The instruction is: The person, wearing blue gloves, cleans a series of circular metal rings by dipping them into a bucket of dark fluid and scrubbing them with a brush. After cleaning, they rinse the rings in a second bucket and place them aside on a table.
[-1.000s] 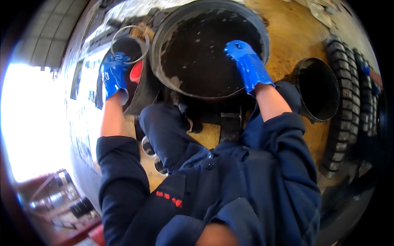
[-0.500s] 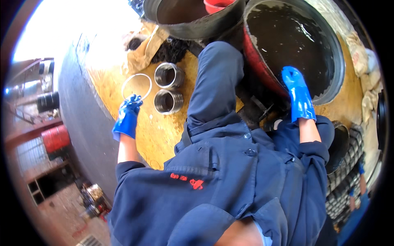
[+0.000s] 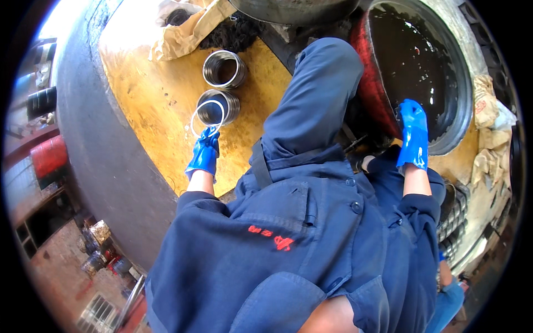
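Note:
My left hand (image 3: 204,152), in a blue rubber glove, pinches the near edge of a thin, pale metal ring (image 3: 193,121). The ring is tilted and overlaps the opening of the nearer stack of silvery rings (image 3: 234,105); I cannot tell whether they touch. Just beyond stands a second stack of similar rings (image 3: 242,75). On the other side, my gloved right hand (image 3: 413,123) is over the near edge of a red-sided drum (image 3: 373,77) of dark liquid. Its fingers are curled in, and whatever they hold, if anything, is hidden.
Both stacks stand on a yellowish board (image 3: 150,105) bordered by a dark curved rim (image 3: 105,144). Brown paper (image 3: 183,34) and a black tangled heap (image 3: 230,36) lie behind them. Another metal tub (image 3: 300,12) is at the top. My bent knee (image 3: 327,66) rises between the stacks and the drum.
My left hand has carried the ring rightward, from beside the stacks to over the nearer one. My right hand remains at the drum's edge. The whole view has shifted.

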Tool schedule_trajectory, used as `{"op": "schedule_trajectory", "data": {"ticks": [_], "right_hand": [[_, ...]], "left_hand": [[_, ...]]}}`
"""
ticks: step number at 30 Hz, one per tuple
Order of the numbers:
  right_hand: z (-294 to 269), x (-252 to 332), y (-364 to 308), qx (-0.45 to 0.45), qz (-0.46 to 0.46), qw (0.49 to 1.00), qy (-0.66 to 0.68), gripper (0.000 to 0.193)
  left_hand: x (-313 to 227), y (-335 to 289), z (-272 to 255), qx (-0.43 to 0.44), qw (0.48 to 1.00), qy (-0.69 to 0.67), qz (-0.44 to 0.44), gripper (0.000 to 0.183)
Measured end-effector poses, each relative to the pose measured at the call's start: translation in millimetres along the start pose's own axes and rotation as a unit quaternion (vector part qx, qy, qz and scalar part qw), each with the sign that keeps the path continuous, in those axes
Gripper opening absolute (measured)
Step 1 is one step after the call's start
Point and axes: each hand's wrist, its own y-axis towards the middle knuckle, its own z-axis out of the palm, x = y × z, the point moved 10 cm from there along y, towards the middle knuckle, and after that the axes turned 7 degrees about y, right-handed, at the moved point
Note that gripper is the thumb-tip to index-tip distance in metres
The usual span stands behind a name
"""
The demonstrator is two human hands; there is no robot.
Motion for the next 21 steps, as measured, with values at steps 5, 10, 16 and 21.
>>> {"op": "schedule_trajectory", "data": {"ticks": [5,10,16,21], "right_hand": [[-2.1,-1.8,-0.1,0.019,0.02,0.999,-0.034,0.041],[0.1,11.3,0.7,0.027,0.018,0.996,-0.088,0.043],[-1.5,14.3,1.7,0.027,-0.01,0.993,-0.113,0.043],[2.4,12.3,2.3,0.044,-0.014,0.987,-0.155,0.043]], "left_hand": [[19.6,0.4,8.8,0.042,0.999,0.019,-0.006,0.034],[43.9,29.1,-3.5,0.095,0.992,0.046,-0.068,0.047],[50.7,59.7,2.0,0.065,0.987,0.066,-0.134,0.063],[33.9,68.7,15.5,0.074,0.983,0.091,-0.14,0.063]]}}
